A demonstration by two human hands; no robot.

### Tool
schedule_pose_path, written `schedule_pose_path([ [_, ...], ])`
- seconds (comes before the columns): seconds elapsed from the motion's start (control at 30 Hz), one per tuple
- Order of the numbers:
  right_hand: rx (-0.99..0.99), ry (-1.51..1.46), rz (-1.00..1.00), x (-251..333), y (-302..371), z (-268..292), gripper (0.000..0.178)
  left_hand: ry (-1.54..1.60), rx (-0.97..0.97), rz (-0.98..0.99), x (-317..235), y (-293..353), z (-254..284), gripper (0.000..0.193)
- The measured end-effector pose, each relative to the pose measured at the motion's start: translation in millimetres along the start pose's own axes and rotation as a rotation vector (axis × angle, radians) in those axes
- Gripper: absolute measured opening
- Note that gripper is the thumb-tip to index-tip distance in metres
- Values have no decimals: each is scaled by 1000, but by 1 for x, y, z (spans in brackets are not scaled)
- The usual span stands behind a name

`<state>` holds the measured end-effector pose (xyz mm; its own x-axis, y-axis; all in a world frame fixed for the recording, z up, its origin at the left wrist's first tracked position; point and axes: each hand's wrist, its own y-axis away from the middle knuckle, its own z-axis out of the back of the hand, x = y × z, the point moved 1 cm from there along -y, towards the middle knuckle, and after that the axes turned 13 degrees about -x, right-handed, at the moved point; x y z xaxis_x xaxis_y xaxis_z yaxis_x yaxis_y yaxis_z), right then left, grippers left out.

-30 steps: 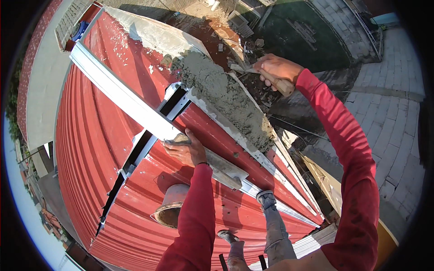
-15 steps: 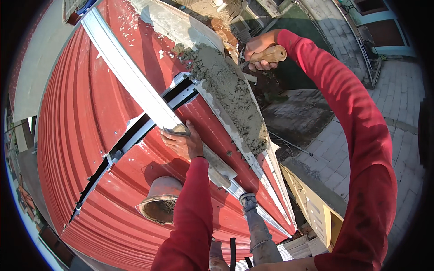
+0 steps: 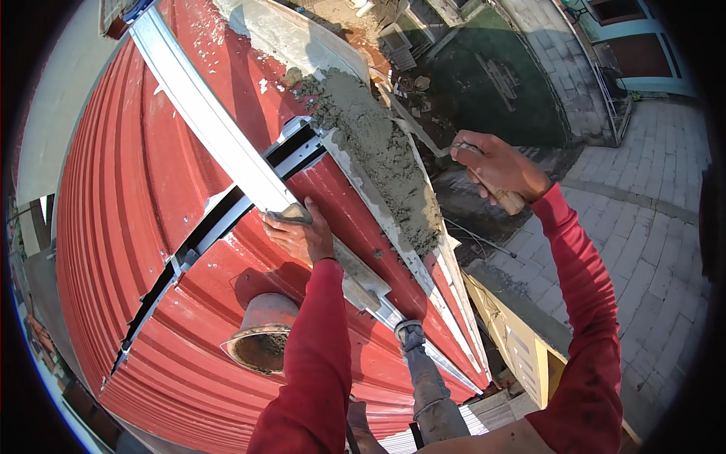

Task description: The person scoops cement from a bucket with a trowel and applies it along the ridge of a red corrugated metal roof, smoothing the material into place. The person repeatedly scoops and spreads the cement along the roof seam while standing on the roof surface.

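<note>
My right hand (image 3: 499, 170) is closed round the wooden handle of a trowel (image 3: 423, 135), held out beyond the roof edge. The trowel's narrow blade points up and left, toward a bed of wet grey mortar (image 3: 370, 144) along the roof's edge. My left hand (image 3: 302, 236) rests on a pale metal channel (image 3: 204, 113), its fingers wrapped round the end of a grey, mortar-stained board (image 3: 355, 278). My hand and wrist hide part of that board. Beside my left forearm, a bucket (image 3: 271, 314) with mortar inside leans on the red roof.
Red corrugated roof sheets (image 3: 113, 227) slope away on the left, with a dark open gap (image 3: 159, 295) across them. My leg (image 3: 427, 378) stands by the channel. Past the roof edge lie a drop, a green pool of water (image 3: 484, 91) and a paved yard (image 3: 650, 227) below.
My right hand has swung right and downward with the trowel, and its blade now shows. My left hand stays on the board; the whole view has shifted slightly.
</note>
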<state>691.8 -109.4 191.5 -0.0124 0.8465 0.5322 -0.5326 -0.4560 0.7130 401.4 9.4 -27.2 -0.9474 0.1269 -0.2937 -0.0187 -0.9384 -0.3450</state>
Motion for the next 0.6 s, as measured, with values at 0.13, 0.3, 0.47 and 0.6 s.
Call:
schedule_pose_path([
  [0.13, -711, 225, 635, -102, -1, -92, 24, 73, -13, 31, -17, 0, 6, 93],
  [0.3, -855, 345, 475, -106, -8, -175, 23, 63, -37, -13, -15, -1, 6, 89],
  [0.47, -801, 445, 162, -128, -15, -200, 26, 55, -26, 29, -17, 2, 3, 90],
  [0.6, -756, 389, 107, -163, 6, -226, 28, 25, 7, 38, -15, 3, 3, 92],
])
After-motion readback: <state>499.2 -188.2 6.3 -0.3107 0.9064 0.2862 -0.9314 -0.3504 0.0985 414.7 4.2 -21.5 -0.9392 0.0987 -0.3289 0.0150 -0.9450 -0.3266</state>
